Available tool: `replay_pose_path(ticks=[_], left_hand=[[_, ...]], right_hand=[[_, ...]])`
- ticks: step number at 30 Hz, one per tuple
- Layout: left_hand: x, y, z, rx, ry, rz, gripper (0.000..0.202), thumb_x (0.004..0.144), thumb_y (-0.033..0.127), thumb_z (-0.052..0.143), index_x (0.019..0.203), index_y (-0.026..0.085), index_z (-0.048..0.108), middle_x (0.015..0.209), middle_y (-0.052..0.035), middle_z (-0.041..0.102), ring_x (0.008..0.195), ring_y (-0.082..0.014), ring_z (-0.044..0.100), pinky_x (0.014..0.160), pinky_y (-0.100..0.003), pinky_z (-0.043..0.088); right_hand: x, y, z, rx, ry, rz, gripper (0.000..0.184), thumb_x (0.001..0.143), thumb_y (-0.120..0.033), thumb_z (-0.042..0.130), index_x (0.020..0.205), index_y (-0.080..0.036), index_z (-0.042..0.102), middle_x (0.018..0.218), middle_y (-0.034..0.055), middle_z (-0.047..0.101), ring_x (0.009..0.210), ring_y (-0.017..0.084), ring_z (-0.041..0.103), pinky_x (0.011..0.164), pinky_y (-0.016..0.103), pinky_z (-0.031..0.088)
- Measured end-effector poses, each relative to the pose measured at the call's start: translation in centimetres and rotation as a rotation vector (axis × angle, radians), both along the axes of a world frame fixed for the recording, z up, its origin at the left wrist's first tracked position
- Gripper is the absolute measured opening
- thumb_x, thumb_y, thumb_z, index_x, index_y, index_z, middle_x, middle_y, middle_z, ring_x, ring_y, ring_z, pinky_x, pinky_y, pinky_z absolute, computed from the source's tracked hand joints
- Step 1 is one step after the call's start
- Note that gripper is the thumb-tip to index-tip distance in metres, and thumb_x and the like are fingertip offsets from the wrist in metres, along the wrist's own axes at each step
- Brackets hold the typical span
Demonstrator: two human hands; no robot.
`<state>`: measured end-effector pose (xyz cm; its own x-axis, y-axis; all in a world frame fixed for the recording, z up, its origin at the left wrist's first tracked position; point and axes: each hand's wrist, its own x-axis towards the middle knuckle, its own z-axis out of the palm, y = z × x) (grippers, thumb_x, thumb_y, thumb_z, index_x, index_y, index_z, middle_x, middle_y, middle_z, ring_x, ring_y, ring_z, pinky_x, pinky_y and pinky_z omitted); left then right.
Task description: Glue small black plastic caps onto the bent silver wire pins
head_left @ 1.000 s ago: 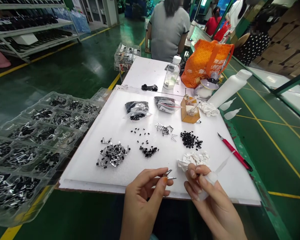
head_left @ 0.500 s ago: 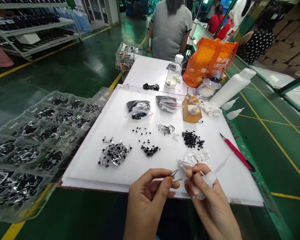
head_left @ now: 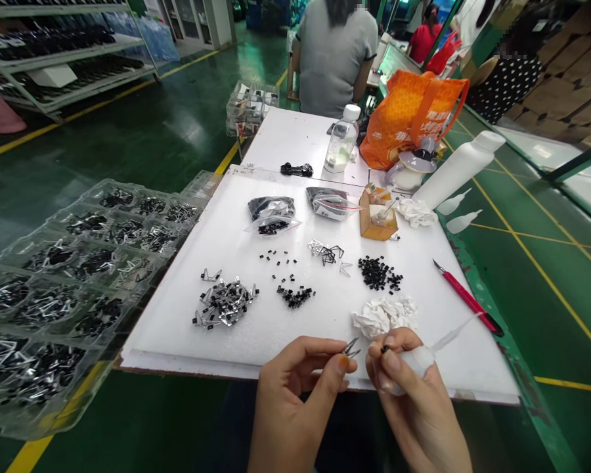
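My left hand (head_left: 300,391) pinches a small V-shaped metal clip (head_left: 353,348) between thumb and forefinger, its two legs pointing right. Close by on the right, my right hand (head_left: 414,387) grips a tiny black piece (head_left: 385,349) at its fingertips. The same hand cradles a white squeeze bottle (head_left: 420,359), whose thin nozzle points up and right. A small gap separates the clip from the black piece. Beyond the hands lie crumpled white tissue (head_left: 384,315), a heap of metal clips with black ends (head_left: 226,302), loose black pieces (head_left: 295,297) and a denser black pile (head_left: 378,272).
A red craft knife (head_left: 465,295) lies at the table's right edge. Farther back are zip bags (head_left: 272,213), an amber box (head_left: 378,223), a clear bottle (head_left: 342,141), a white bottle (head_left: 458,171) and an orange bag (head_left: 408,118). A compartment tray (head_left: 93,276) stands left. People sit beyond.
The clip has turned in my left fingers, its legs now closer together in view, and that hand has shifted slightly right. The black piece shows more clearly in my right fingertips.
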<state>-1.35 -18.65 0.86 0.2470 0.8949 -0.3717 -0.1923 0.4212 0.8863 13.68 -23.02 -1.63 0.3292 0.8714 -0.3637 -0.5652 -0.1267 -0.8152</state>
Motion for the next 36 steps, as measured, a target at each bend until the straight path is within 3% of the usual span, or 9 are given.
replay_pose_path(ticks=[4,7,13,18,27,36], left_hand=[[0.2,0.0,0.1,0.008,-0.013,-0.005,0.01,0.086,0.032,0.079,0.088,0.023,0.081,0.079,-0.0033,0.082,0.076,-0.0207,0.078,0.067,-0.024,0.064],[0.6,-0.1,0.6,0.014,-0.009,0.016,0.008,0.082,0.03,0.082,0.083,0.022,0.082,0.074,-0.0031,0.08,0.07,-0.0192,0.076,0.067,-0.023,0.063],[0.7,-0.4,0.6,0.021,-0.045,0.022,0.006,0.081,0.027,0.082,0.08,0.022,0.084,0.078,-0.0041,0.08,0.073,-0.0193,0.075,0.07,-0.023,0.062],[0.3,-0.3,0.2,0.055,-0.04,-0.021,0.006,0.083,0.027,0.081,0.082,0.023,0.084,0.081,-0.0044,0.08,0.076,-0.0196,0.076,0.07,-0.023,0.061],[0.5,-0.2,0.3,0.047,-0.043,-0.032,0.005,0.084,0.025,0.08,0.081,0.024,0.084,0.08,-0.0025,0.079,0.076,-0.0177,0.074,0.07,-0.02,0.059],[0.4,-0.2,0.3,0.087,-0.044,-0.028,0.009,0.084,0.021,0.08,0.08,0.027,0.084,0.081,-0.0007,0.079,0.076,-0.016,0.073,0.068,-0.018,0.058]], right_hand=[[-0.5,-0.1,0.2,0.066,-0.13,-0.03,0.014,0.079,-0.032,0.085,0.083,-0.028,0.073,0.088,0.0018,0.067,0.061,0.01,0.051,0.062,0.026,0.05],[-0.8,-0.1,-0.1,0.121,-0.3,-0.074,0.014,0.078,-0.034,0.086,0.079,-0.028,0.073,0.101,0.0043,0.062,0.077,0.016,0.055,0.068,0.029,0.05],[-0.7,-0.1,-1.1,0.121,-0.471,0.005,0.011,0.081,-0.033,0.083,0.078,-0.028,0.074,0.113,0.0058,0.052,0.097,0.022,0.055,0.077,0.031,0.048],[-0.6,-0.2,-1.3,0.127,-0.506,0.018,0.009,0.083,-0.033,0.081,0.078,-0.029,0.074,0.114,0.0052,0.049,0.101,0.023,0.054,0.084,0.034,0.045],[-0.5,0.0,-1.4,0.158,-0.499,0.035,0.007,0.084,-0.029,0.08,0.079,-0.029,0.075,0.111,0.0057,0.048,0.1,0.023,0.053,0.08,0.035,0.047],[-0.6,-0.2,-1.7,0.161,-0.448,-0.023,0.01,0.08,-0.028,0.084,0.078,-0.029,0.074,0.11,0.0042,0.051,0.088,0.019,0.054,0.078,0.035,0.047]])
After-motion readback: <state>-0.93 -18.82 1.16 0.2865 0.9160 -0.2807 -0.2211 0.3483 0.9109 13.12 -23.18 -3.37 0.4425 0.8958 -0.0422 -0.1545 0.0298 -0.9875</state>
